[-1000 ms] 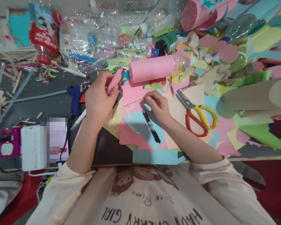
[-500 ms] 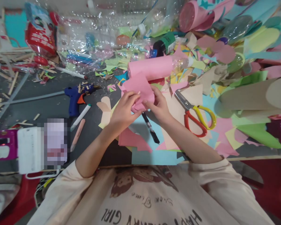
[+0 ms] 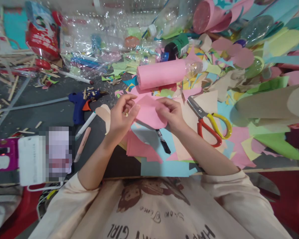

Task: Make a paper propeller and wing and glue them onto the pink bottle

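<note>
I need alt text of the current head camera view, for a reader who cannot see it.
A bare right hand holds a piece of pink paper, with the left hand at its edge. Beyond lies a pink-wrapped bottle; scissors lie to the right, a blue glue gun to the left.

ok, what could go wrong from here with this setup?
1. Scissors lie just beside the right hand; a sideways move might knock them.
2. The black pen lies partly covered by the pink paper in that hand; if uncapped, which I can't tell, it could mark it.
3. The glue gun points its nozzle toward the left hand's side; if hot (not visible), a burn is possible.
</note>
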### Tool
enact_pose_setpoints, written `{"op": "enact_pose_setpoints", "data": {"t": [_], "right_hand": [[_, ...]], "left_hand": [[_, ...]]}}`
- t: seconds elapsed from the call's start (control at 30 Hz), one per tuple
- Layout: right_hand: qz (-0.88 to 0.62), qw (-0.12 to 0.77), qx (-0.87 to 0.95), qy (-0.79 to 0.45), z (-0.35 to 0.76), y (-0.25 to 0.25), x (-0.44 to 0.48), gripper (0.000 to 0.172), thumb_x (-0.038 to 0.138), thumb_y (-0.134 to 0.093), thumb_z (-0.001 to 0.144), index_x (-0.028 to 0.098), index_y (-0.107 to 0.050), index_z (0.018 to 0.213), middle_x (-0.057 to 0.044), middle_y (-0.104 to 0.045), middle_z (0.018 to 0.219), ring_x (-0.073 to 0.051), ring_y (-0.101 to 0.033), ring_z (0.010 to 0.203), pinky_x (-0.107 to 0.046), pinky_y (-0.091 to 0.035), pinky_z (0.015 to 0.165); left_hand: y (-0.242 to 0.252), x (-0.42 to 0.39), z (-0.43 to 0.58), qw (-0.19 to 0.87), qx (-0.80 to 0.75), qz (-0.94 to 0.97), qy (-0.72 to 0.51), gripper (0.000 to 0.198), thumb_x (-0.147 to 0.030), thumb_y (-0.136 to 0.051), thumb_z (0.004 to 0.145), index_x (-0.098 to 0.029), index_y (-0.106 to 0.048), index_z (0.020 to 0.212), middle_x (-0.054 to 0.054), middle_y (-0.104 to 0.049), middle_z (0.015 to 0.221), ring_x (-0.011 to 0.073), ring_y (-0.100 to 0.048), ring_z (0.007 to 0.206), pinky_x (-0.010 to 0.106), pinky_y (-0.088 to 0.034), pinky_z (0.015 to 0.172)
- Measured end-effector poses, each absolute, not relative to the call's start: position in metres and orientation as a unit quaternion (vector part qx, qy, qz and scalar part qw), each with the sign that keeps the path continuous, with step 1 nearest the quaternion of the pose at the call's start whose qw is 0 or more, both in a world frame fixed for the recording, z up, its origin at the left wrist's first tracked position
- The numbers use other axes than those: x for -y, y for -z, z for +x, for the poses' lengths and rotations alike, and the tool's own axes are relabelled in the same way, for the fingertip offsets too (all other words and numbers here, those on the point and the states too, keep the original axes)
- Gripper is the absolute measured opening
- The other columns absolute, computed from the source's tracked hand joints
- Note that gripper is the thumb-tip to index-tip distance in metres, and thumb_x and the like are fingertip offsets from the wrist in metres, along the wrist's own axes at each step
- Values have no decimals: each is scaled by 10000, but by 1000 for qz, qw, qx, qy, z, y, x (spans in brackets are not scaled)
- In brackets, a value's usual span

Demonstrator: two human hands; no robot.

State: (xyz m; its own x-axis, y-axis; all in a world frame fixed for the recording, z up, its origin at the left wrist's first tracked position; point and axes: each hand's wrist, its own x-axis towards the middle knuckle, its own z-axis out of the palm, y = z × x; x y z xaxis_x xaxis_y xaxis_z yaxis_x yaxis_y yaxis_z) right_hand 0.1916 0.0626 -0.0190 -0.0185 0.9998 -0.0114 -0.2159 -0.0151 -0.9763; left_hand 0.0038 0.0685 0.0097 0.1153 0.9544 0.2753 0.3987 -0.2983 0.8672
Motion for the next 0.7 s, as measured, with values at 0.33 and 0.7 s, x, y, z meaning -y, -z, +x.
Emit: {"op": "enact_pose_setpoints", "data": {"t": [0.33, 0.7], "right_hand": [[-448, 476, 541, -529, 187, 21, -63, 338, 539, -696, 755, 217, -644, 846, -15, -672, 784, -186, -649, 757, -372, -553, 746], [-509, 555, 386, -534, 181, 34, -55, 522, 651, -666, 747, 241, -606, 1065, -37, -691, 997, -207, -664, 998, -381, -545, 937]], "left_hand": [[7, -68, 23, 452, -494, 486, -562, 438, -641, -661, 789, -252, -556, 963, -4, -651, 769, 151, -668, 725, 252, -534, 629], [-10, -54, 18, 284, -478, 720, -415, 206, -403, -553, 928, -215, -623, 976, 27, -741, 925, 148, -712, 829, 270, -575, 763]]}}
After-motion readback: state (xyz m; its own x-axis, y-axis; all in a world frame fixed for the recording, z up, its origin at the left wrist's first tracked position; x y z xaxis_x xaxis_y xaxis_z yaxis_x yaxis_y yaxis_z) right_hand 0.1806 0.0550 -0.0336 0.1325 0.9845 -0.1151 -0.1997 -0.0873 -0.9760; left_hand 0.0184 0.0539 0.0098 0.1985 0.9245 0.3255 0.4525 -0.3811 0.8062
